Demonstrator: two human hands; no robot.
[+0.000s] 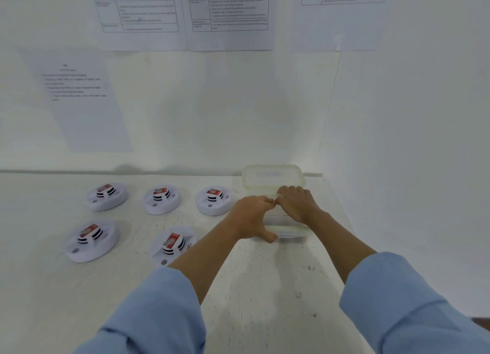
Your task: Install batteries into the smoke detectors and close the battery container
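Both hands are clamped on the clear battery container (291, 233) at the table's (238, 287) back right. The left hand (252, 217) has its fingers curled on top and its thumb on the near edge, and the right hand (297, 203) curls over the plastic too. Smoke detectors (161, 199) sit off left.

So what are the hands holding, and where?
Right hand grips the lid by its near edge; left hand holds the clear container at its left end.
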